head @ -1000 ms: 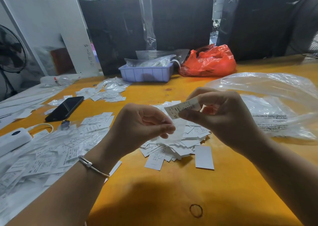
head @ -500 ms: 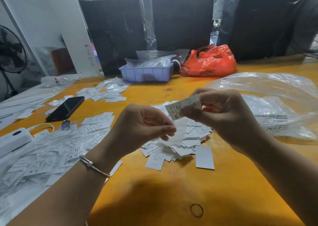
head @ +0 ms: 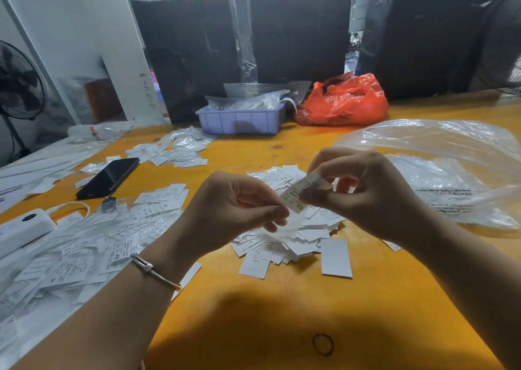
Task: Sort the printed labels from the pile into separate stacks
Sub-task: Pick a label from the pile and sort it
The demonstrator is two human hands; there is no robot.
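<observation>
My right hand (head: 369,197) pinches a small white printed label (head: 300,193) marked XS, held above the middle of the orange table (head: 282,313). My left hand (head: 228,214) is just left of it, thumb and fingers pinching a thin clear sleeve (head: 282,230) that hangs below the label. Under both hands lies a loose pile of white labels (head: 293,242). A wide spread of labels, many in clear sleeves (head: 84,245), covers the table's left side. Another small heap (head: 174,151) lies further back.
A black phone (head: 108,178) and a white power bank (head: 22,227) lie at the left. A lilac tray (head: 239,120) and a red bag (head: 344,101) stand at the back. A large clear plastic bag (head: 439,166) fills the right. A rubber band (head: 323,343) lies near the front edge.
My right hand has tilted the label downward and drawn it a little lower toward my left hand. The left hand has stayed in place holding the clear sleeve.
</observation>
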